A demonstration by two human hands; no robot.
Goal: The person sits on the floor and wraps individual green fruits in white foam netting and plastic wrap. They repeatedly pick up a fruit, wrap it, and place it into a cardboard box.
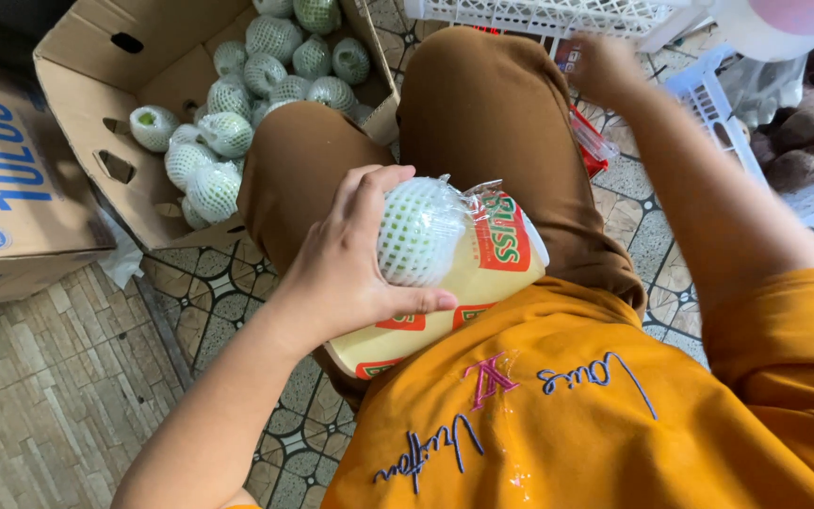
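A cardboard box of net-wrapped green fruit sits left of the seated person's knees. On the lap, the left hand clasps one netted fruit inside a plastic bag, so bagging is likely underway. The right hand reaches, blurred, toward a white basket; its grip cannot be told.

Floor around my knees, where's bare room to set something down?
Bare patterned floor tiles lie between the open cardboard box and your left leg, and brick-look tiles below the printed carton. Crowded: the box of foam-netted green fruit, and white plastic crates at right.
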